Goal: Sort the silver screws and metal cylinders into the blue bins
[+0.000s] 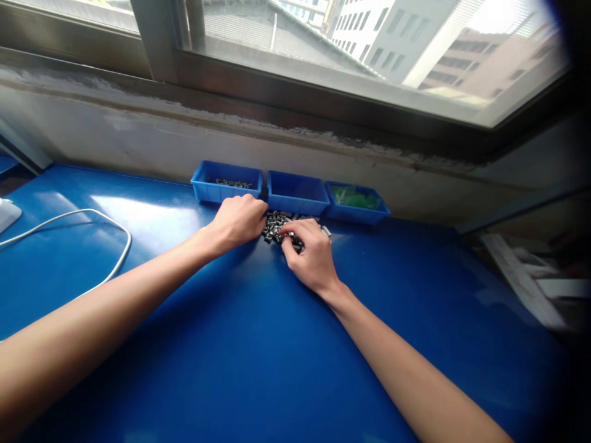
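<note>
A pile of small dark and silvery metal pieces (273,225) lies on the blue tabletop in front of the bins. My left hand (241,218) is curled into a loose fist at the pile's left edge, back of the hand up; its fingertips are hidden. Over the right part of the pile, my right hand (313,253) has thumb and index finger bent towards each other among the pieces. Whatever is between those fingertips is too small to make out. Just beyond the right knuckles, a light silvery piece (326,231) shows.
Behind the pile stand three blue bins: the left bin (226,195) holds small metal pieces, the middle bin (298,203) shows a bare floor, and the right bin (357,214) holds green material. A white cable (120,231) curves across the blue table (258,369). A window (295,67) rises behind.
</note>
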A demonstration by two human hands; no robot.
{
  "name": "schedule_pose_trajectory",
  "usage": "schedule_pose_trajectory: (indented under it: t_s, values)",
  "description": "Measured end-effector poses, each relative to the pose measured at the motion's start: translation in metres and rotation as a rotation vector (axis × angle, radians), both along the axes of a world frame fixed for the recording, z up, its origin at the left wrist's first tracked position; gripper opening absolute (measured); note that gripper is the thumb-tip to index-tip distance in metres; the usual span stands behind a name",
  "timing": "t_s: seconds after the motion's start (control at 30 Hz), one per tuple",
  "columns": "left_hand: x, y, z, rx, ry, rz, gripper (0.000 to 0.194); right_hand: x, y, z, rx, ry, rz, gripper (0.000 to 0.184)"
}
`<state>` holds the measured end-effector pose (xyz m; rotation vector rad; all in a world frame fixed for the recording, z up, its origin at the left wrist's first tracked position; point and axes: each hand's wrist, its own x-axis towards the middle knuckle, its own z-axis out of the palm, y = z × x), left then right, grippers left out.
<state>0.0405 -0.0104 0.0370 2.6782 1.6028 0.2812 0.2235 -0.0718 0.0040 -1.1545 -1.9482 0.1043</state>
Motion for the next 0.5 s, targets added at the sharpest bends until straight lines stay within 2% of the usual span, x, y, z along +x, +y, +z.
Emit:
schedule_pose_trajectory:
  t_s: [0.13,0.27,0.5]
  values:
    - [-0.005,0.002,-0.008,-0.057,-0.101,-0.028,0.036,0.0,0.0,-0.001,-0.015,-0.013,0.0,0.019]
    - [-0.011,0.003,-0.009,-0.087,-0.183,-0.064,0.036,0.001,0.0,-0.001,-0.023,-0.016,0.009,0.019]
    - [-0.025,0.005,-0.015,-0.14,-0.378,-0.18,0.026,0.002,0.0,-0.001,-0.021,-0.017,0.007,0.019]
